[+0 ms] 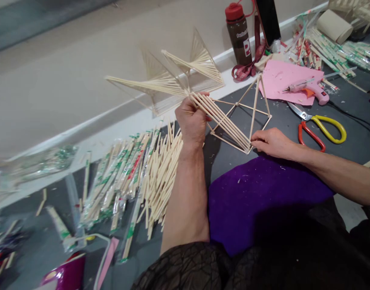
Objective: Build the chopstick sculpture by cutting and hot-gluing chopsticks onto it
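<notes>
A frame of glued wooden chopsticks stands on the grey table, with a row of sticks lying side by side along its slanted near face. My left hand is closed around the upper end of that row. At the lower front corner, the fingertips of my right hand pinch the frame near the stick ends; exactly which stick they grip is hidden. Behind my left hand, a finished-looking twisted stick structure rests against the wall. Loose bare chopsticks lie in a heap left of my left forearm.
Wrapped chopsticks lie further left. Scissors with red and yellow handles lie beyond my right hand, near a pink glue gun on a pink sheet. A bottle stands by the wall. Purple cloth covers the front edge.
</notes>
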### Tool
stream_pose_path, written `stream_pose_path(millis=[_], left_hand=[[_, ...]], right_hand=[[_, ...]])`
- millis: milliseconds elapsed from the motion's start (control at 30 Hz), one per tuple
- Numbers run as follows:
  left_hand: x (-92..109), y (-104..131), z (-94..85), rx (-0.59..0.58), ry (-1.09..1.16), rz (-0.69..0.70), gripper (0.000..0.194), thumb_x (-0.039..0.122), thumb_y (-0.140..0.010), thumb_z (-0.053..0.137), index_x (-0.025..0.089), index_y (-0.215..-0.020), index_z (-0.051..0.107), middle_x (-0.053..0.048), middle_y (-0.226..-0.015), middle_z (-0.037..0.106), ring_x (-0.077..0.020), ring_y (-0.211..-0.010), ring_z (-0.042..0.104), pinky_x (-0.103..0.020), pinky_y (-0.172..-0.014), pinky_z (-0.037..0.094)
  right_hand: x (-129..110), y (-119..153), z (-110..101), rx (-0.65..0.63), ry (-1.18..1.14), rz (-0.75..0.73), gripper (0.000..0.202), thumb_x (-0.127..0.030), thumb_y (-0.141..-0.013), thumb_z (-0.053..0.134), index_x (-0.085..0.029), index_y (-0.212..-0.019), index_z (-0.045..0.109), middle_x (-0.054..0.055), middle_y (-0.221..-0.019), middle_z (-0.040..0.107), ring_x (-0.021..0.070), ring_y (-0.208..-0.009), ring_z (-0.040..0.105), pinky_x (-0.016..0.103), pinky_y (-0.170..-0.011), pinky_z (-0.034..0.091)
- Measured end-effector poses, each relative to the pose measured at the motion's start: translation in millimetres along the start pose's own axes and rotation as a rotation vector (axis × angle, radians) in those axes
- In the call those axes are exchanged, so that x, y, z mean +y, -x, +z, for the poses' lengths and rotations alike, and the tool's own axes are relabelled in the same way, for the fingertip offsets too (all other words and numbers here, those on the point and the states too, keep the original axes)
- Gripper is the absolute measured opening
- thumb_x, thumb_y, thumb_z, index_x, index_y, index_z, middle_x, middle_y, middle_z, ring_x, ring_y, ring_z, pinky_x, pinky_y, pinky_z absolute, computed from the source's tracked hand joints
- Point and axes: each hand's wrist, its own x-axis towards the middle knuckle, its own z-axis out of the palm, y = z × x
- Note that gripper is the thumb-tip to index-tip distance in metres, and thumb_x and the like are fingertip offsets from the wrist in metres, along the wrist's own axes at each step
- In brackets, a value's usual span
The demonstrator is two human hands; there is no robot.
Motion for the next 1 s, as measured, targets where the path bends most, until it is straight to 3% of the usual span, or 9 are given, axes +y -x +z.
stream_pose_path(millis=[133, 267, 433, 533, 700, 867, 1000], left_hand=[[1.7, 0.3, 0.6, 0.011, -0.014, -0.020, 0.012, 0.027, -0.083, 0.066, 0.021, -0.092, 0.070, 0.003, -0.067, 0.064, -0.0079, -0.053, 0.059, -0.018, -0.048, 0.046], [6.7, 0.3, 1.5, 0.015, -0.028, -0.044, 0.011, 0.020, -0.082, 0.064, 0.022, -0.091, 0.071, 0.003, -0.069, 0.066, -0.0084, -0.055, 0.061, -0.018, -0.048, 0.047], [21.1, 1.2, 3.5, 0.078, 0.026, -0.083, 0.020, 0.005, -0.070, 0.064, 0.019, -0.080, 0.074, 0.004, -0.069, 0.069, -0.0067, -0.052, 0.057, -0.016, -0.043, 0.044], [25.4, 1.1, 5.0, 0.092, 0.108, -0.054, 0.020, 0.007, -0.062, 0.066, 0.017, -0.076, 0.076, 0.004, -0.071, 0.071, -0.0072, -0.055, 0.059, -0.017, -0.045, 0.048], [27.1, 0.3, 7.6, 0.106, 0.155, -0.070, 0.021, 0.012, -0.059, 0.069, 0.017, -0.078, 0.077, 0.004, -0.064, 0.069, -0.0083, -0.053, 0.059, -0.019, -0.047, 0.049], [28.1, -0.6, 8.6, 0.120, 0.150, -0.019, 0.027, 0.010, -0.056, 0.064, 0.018, -0.077, 0.078, 0.004, -0.063, 0.070, -0.0094, -0.052, 0.060, -0.019, -0.044, 0.047], [27.6, -1.3, 9.1, 0.131, 0.146, -0.021, 0.025, 0.011, -0.055, 0.065, 0.018, -0.076, 0.078, 0.005, -0.061, 0.069, -0.0108, -0.051, 0.060, -0.020, -0.041, 0.047]], right_hand=[[5.2, -1.5, 0.7, 0.036, 0.012, -0.002, 0.024, -0.022, -0.087, 0.056, -0.014, -0.101, 0.073, 0.004, -0.082, 0.073, 0.0143, -0.074, 0.065, 0.023, -0.070, 0.044], [6.4, 3.1, -9.1, 0.113, 0.051, 0.017, 0.018, -0.022, -0.084, 0.057, -0.017, -0.094, 0.071, 0.003, -0.080, 0.071, 0.0148, -0.073, 0.064, 0.025, -0.068, 0.042], [-0.1, 29.7, -28.2, 0.161, -0.021, -0.019, 0.014, -0.021, -0.085, 0.053, -0.016, -0.074, 0.060, 0.000, -0.068, 0.062, 0.0095, -0.061, 0.053, 0.023, -0.062, 0.036], [4.4, 49.7, -34.5, 0.151, 0.008, -0.038, 0.021, -0.025, -0.088, 0.049, -0.017, -0.068, 0.053, -0.002, -0.063, 0.056, 0.0085, -0.058, 0.048, 0.024, -0.059, 0.031], [33.3, 77.5, -51.9, 0.268, 0.064, 0.025, 0.037, -0.039, -0.092, 0.044, -0.019, -0.061, 0.045, -0.002, -0.057, 0.047, 0.0092, -0.055, 0.041, 0.025, -0.059, 0.030], [69.9, 90.5, -84.2, 0.454, 0.127, 0.246, 0.036, -0.041, -0.090, 0.047, -0.018, -0.063, 0.053, 0.000, -0.058, 0.056, 0.0112, -0.055, 0.048, 0.025, -0.056, 0.032], [100.1, 79.6, -107.4, 0.548, 0.327, 0.385, 0.026, -0.034, -0.089, 0.049, -0.017, -0.076, 0.065, 0.004, -0.072, 0.068, 0.0161, -0.066, 0.058, 0.027, -0.062, 0.036]])
